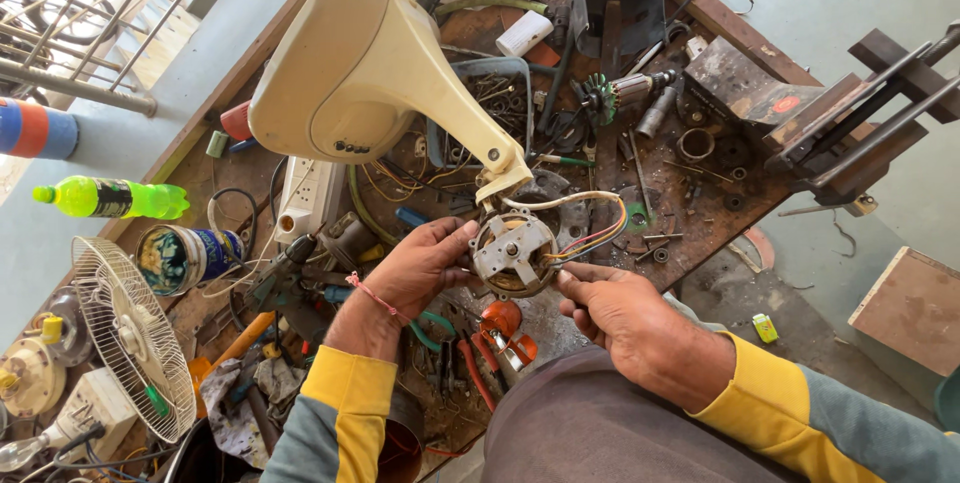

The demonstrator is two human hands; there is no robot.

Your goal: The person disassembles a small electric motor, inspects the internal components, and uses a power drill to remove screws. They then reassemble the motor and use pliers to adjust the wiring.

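Both hands over a cluttered wooden workbench [735, 208] beside grey floor.
Left hand [420, 268] fingers curl around the fan motor [512, 255]; right hand [625, 313] fingertips pinch its coloured wires [600, 238].

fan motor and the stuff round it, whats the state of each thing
fan motor: bare, out of its casing, held up over the bench
coloured wires: attached to the motor, pinched at the right hand
left hand: gripping the motor's left side
right hand: holding the wires by the motor
cream fan housing: lying tilted on the bench
green bottle: on its side, capped
fan grille: detached, lying loose
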